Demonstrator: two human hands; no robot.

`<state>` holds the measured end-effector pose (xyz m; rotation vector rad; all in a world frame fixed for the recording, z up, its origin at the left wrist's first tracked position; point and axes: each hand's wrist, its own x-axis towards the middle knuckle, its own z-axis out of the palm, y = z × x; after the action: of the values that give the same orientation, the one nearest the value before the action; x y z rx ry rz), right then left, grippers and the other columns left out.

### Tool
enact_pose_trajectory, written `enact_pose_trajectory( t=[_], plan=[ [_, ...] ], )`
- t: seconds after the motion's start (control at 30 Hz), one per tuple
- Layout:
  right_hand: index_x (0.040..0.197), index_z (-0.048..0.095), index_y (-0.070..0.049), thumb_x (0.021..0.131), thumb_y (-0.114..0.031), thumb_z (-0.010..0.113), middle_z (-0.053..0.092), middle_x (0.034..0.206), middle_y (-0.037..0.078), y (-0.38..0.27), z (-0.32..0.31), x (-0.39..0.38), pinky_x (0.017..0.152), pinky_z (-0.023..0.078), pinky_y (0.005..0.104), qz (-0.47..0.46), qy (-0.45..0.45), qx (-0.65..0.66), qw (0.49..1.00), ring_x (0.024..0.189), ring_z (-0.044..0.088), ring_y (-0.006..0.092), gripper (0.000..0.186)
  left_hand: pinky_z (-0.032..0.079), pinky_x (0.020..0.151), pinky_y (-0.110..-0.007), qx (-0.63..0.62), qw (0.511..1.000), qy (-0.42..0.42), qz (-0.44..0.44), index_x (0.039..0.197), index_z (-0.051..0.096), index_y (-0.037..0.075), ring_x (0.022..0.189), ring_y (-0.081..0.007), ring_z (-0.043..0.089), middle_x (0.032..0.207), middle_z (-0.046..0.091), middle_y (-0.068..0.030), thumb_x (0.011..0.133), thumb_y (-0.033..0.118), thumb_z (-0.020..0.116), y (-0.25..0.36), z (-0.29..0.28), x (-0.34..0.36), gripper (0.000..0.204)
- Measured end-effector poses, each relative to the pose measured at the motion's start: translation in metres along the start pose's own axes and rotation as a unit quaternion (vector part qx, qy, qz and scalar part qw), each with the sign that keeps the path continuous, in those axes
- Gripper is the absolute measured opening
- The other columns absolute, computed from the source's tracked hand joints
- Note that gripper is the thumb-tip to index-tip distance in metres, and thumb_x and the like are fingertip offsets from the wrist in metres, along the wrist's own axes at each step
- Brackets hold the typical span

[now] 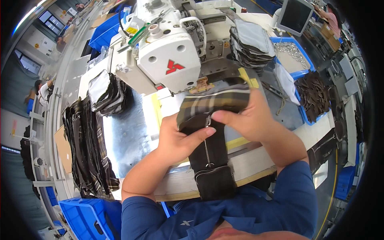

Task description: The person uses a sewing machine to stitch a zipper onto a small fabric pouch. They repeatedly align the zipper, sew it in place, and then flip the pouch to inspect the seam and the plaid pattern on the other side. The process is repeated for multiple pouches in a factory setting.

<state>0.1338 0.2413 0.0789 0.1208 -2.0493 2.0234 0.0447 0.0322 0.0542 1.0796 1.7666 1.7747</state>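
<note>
Both my hands grip a plaid fabric piece [216,100] in olive, grey and black, bent into a curve in front of the sewing machine [168,56]. My left hand [180,140] closes on its left end, the thumb on the dark inner side. On the right end my right hand [250,120] is closed, its thumb pressed near a small metal fitting [209,120]. Below the thumbs hangs a dark strip [206,152] with a thin silvery line down it. It ends in a black padded part [216,182] at the table edge. Most fingers are hidden behind the fabric.
Stacked grey-faced panels [252,42] stand beyond my right hand, another stack [105,90] at left. Dark plaid pieces [86,148] lie piled at left. Blue trays hold metal rings [290,54] and brown tabs [314,96]. A monitor [295,17] and blue crate [90,220] flank the table.
</note>
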Motion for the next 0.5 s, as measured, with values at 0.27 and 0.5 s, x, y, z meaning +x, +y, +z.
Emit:
enact_pose_trajectory(
  t=[0.27, 0.5],
  plan=[
    [0.113, 0.080, 0.002, 0.094, -0.008, 0.081, 0.079, 0.116, 0.010, -0.009, -0.008, 0.001, 0.092, 0.056, 0.0333, -0.051, -0.049, -0.006, 0.997, 0.104, 0.070, 0.0133, 0.022, 0.057, 0.086, -0.031, -0.025, 0.999, -0.027, -0.021, 0.112, 0.080, 0.000, 0.093, -0.0107, 0.069, 0.105, 0.080, -0.0046, 0.087, 0.003, 0.089, 0.004, -0.006, 0.007, 0.027],
    [0.138, 0.061, 0.006, 0.079, -0.014, 0.094, 0.075, 0.122, 0.012, -0.028, -0.005, -0.008, 0.096, 0.057, 0.0356, 0.130, -0.059, 0.179, 0.973, 0.109, 0.071, 0.0182, 0.070, 0.059, 0.091, -0.037, 0.101, 0.988, -0.044, 0.105, 0.110, 0.083, 0.005, 0.098, -0.0283, 0.076, 0.109, 0.081, -0.0121, 0.080, 0.001, 0.088, -0.005, -0.006, -0.006, 0.030]
  ],
)
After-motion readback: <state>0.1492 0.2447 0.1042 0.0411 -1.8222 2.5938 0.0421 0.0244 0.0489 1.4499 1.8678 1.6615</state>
